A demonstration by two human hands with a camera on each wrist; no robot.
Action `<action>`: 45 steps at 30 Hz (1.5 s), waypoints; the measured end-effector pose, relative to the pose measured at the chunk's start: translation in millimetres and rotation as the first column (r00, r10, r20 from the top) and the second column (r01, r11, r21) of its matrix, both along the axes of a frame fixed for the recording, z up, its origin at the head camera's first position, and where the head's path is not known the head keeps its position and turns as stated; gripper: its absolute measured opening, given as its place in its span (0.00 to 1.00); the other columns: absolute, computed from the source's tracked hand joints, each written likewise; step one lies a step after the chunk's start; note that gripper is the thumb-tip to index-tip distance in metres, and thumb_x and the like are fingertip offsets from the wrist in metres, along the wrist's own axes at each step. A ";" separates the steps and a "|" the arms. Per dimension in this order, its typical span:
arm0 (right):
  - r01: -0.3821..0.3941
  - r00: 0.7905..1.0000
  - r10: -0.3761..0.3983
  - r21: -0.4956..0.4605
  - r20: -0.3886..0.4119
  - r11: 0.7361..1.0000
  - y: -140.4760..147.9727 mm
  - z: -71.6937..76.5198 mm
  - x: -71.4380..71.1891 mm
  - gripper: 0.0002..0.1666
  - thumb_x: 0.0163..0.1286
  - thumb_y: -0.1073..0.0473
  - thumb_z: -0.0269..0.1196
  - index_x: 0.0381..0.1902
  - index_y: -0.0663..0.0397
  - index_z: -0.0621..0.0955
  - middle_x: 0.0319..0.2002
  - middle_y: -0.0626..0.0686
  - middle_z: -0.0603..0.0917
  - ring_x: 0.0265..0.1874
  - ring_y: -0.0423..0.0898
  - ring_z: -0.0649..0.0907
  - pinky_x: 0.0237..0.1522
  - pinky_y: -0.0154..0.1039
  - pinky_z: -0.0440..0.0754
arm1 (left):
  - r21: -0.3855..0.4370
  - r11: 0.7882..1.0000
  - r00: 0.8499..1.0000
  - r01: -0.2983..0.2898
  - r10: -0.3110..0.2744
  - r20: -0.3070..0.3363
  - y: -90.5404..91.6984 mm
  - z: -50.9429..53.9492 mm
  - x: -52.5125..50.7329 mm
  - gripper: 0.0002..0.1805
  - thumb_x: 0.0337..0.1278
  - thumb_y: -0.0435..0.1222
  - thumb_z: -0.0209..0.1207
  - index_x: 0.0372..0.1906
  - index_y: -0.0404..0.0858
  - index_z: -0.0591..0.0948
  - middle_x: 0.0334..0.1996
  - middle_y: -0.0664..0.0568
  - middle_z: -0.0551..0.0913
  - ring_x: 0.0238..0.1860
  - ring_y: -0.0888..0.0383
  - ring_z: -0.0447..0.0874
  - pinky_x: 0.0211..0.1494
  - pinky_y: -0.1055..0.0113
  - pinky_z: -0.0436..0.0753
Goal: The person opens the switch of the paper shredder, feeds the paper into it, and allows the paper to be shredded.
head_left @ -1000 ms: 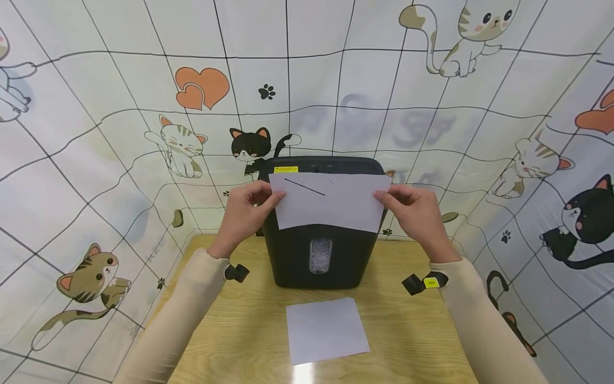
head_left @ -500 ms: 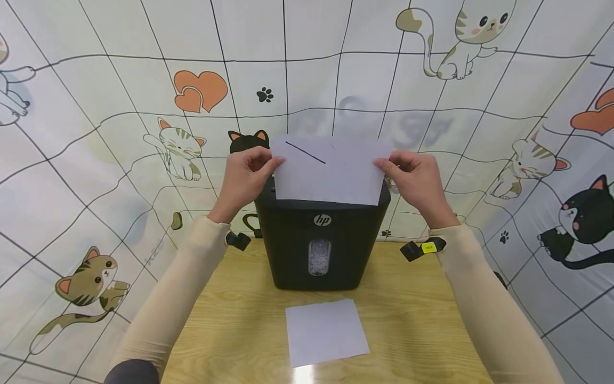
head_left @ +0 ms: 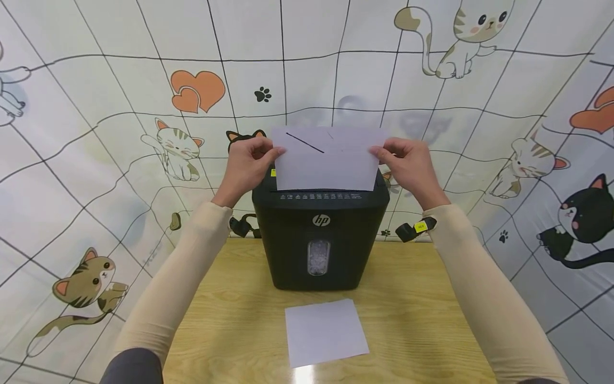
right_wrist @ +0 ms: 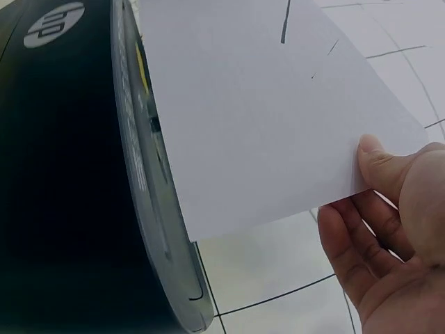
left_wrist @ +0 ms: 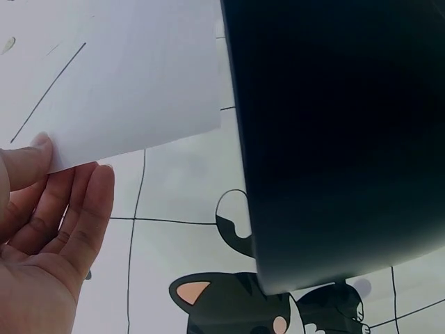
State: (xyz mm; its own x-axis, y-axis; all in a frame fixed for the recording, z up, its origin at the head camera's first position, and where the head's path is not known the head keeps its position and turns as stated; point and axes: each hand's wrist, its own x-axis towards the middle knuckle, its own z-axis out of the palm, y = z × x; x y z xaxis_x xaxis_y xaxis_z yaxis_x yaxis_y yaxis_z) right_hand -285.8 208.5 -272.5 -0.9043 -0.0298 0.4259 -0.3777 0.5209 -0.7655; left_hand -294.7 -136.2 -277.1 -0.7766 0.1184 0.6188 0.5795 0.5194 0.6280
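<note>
A white sheet of paper [head_left: 326,165] with a dark diagonal line is stretched upright above the top of a black HP paper shredder [head_left: 288,245]. My left hand [head_left: 247,165] pinches its left edge between thumb and fingers; my right hand [head_left: 408,165] does likewise at the right edge. In the left wrist view the thumb of that hand [left_wrist: 49,216] lies on the paper's face [left_wrist: 146,83]. The right wrist view has the sheet's lower edge [right_wrist: 243,153] close beside the shredder's top [right_wrist: 163,229]; whether it touches the slot cannot be told.
Another sheet of paper [head_left: 327,333] lies flat on the wooden table [head_left: 230,320] in front of the shredder. A small window [head_left: 318,258] on the shredder's front shows shredded bits. Cat-patterned curtains [head_left: 307,80] stand close behind and at both sides.
Both hands have raised the sheet from in front of the shredder to above its top, uncovering the HP logo and the icon strip. The sheet on the table stays put.
</note>
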 end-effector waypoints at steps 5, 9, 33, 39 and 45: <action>0.014 1.000 -0.014 0.015 0.024 1.000 -1.2 -3.8 -9.2 0.24 0.69 0.37 0.67 0.40 0.54 0.87 0.38 0.52 0.87 0.39 0.45 0.79 0.39 0.36 0.75 | -0.017 1.000 0.999 -0.004 0.004 0.040 -1.6 -2.1 -7.8 0.13 0.65 0.45 0.68 0.38 0.37 0.88 0.33 0.47 0.86 0.33 0.58 0.84 0.40 0.70 0.78; 0.020 0.999 -0.021 0.017 0.036 1.000 -2.7 -8.7 -16.5 0.25 0.68 0.38 0.68 0.40 0.54 0.87 0.39 0.55 0.86 0.40 0.47 0.81 0.39 0.35 0.78 | -0.028 1.000 0.998 -0.006 0.007 0.060 -2.9 -3.7 -11.0 0.13 0.66 0.44 0.68 0.38 0.37 0.88 0.33 0.47 0.86 0.33 0.56 0.83 0.39 0.68 0.77; -0.016 0.995 0.010 0.063 0.102 0.998 -4.1 -21.9 -22.4 0.28 0.67 0.34 0.66 0.43 0.54 0.87 0.42 0.57 0.86 0.46 0.53 0.84 0.48 0.43 0.75 | -0.045 0.999 0.992 0.001 0.005 0.127 -9.3 -15.6 -14.4 0.11 0.67 0.41 0.67 0.37 0.36 0.87 0.33 0.44 0.88 0.34 0.53 0.86 0.45 0.62 0.84; -0.028 0.993 0.018 0.080 0.115 0.996 -2.9 -24.4 -21.9 0.28 0.68 0.34 0.66 0.43 0.54 0.87 0.40 0.59 0.87 0.45 0.52 0.82 0.50 0.44 0.73 | -0.043 0.999 0.988 0.014 -0.007 0.152 -10.5 -18.7 -14.4 0.10 0.66 0.42 0.68 0.37 0.38 0.88 0.31 0.43 0.88 0.35 0.44 0.86 0.35 0.66 0.74; -0.039 0.992 0.027 0.097 0.123 0.995 -1.3 -26.9 -21.6 0.28 0.67 0.33 0.66 0.41 0.53 0.87 0.40 0.59 0.87 0.43 0.51 0.82 0.45 0.45 0.72 | -0.072 0.997 0.985 0.012 0.000 0.172 -11.9 -20.1 -12.7 0.11 0.66 0.44 0.67 0.37 0.40 0.88 0.30 0.44 0.88 0.33 0.51 0.83 0.37 0.63 0.75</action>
State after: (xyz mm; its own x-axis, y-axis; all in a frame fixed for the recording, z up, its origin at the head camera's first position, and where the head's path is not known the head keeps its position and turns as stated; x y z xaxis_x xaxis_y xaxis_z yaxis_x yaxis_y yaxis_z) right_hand -307.4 207.1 -299.3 -0.9471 -0.0967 0.3061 -0.3028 0.5854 -0.7521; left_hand -307.4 -148.1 -297.3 -0.8699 0.1631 0.4655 0.4693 0.5641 0.6794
